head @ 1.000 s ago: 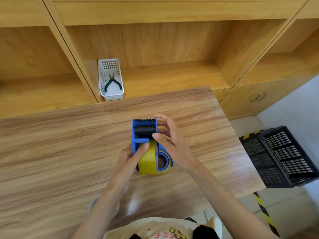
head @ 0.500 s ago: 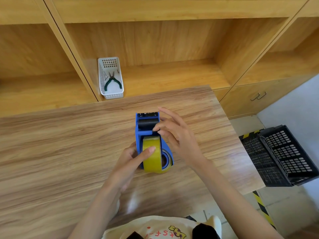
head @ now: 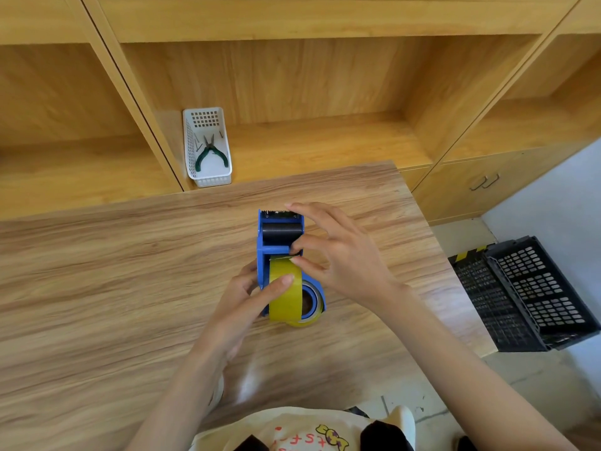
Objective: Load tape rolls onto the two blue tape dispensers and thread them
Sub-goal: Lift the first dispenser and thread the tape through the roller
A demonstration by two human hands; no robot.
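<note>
One blue tape dispenser (head: pixel 264 255) stands on the wooden table (head: pixel 113 288) with a yellow tape roll (head: pixel 284 299) seated on its hub. A black roller (head: pixel 280 232) and a toothed blade sit at its far end. My left hand (head: pixel 242 307) holds the dispenser's left side, thumb pressed on top of the roll. My right hand (head: pixel 338 255) pinches the loose tape end just behind the roller, its index finger stretched over the blade. A second dispenser is not in view.
A white basket (head: pixel 208 148) holding green-handled pliers stands on the shelf behind the table. Black plastic crates (head: pixel 523 297) lie on the floor to the right, beyond the table's right edge. Wooden cabinets with a handle are at the back right.
The dispenser has been turned so it points straight away from me. My right hand moved from the roller's side to pinching the tape end; my left thumb slid onto the roll's top.
</note>
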